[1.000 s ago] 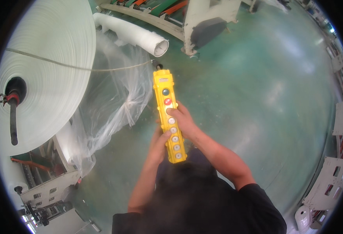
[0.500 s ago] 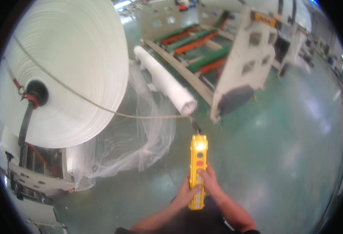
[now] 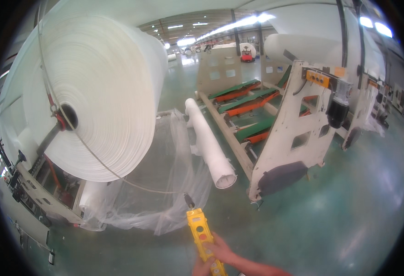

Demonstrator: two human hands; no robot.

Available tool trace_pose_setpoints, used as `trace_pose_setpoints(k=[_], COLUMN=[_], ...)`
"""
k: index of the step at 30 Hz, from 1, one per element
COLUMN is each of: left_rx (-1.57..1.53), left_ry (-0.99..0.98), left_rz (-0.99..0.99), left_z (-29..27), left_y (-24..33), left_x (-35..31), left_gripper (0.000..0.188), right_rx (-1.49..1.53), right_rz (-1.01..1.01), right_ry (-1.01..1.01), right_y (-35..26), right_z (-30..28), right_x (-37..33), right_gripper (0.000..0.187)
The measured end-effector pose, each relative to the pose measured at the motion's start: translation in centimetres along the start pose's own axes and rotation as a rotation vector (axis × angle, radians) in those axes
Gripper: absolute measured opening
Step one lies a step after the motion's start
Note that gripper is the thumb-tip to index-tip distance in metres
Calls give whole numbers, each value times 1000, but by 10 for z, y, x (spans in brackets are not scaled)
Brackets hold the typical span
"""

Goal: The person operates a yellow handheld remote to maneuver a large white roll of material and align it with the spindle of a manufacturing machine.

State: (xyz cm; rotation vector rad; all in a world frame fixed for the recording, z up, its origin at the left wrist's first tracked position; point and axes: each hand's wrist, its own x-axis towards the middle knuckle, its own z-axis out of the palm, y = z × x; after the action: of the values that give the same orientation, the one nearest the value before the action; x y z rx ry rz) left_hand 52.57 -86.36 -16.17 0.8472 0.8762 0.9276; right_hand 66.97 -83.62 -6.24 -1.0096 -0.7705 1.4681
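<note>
Both my hands are wrapped round a yellow pendant control box (image 3: 198, 226) with a column of buttons, held low in the view. My right hand (image 3: 220, 250) grips its right side, the thumb over the buttons. Lower down, my left hand (image 3: 203, 267) closes on the box's left side, partly cut off by the lower edge. A cable (image 3: 105, 166) runs from the box's top up to the left, across a huge white roll (image 3: 114, 87). That roll hangs by a strap (image 3: 50, 102) at the dark shaft (image 3: 68, 117) in its core.
A slim white roll (image 3: 209, 147) lies on the green floor beside crumpled clear plastic film (image 3: 165, 207). Right of it stands a beige machine frame (image 3: 284, 147) with green and orange arms (image 3: 245, 108). Another frame (image 3: 36, 195) stands below the big roll. A red vehicle (image 3: 247, 56) is far back.
My view has tilted up, showing more of the hall and ceiling lights. The control box and my hands now appear lower and further left, the box tilted; both hands still hold it.
</note>
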Motion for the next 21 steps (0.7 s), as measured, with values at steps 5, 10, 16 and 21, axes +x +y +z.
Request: trace_pose_setpoints(k=[5,10,16,21], left_rx=[130,179,162,163], left_ry=[13,75,72,125], left_rz=[54,89,117,103], left_z=[43,57,51,60], left_y=[22,27,6,32], left_x=[-24,-47,-41,-60], left_gripper=[63,63,63,58], right_rx=[52,-26,63,3], right_rz=[-12,-80,-50,-55], right_ry=[-92,-133,-100,-111], right_y=[-15,-7,-12,5], right_z=[-21,-22,-21,-17], right_x=[-19,-28,-38,-34], right_gripper=[48,45,48,46])
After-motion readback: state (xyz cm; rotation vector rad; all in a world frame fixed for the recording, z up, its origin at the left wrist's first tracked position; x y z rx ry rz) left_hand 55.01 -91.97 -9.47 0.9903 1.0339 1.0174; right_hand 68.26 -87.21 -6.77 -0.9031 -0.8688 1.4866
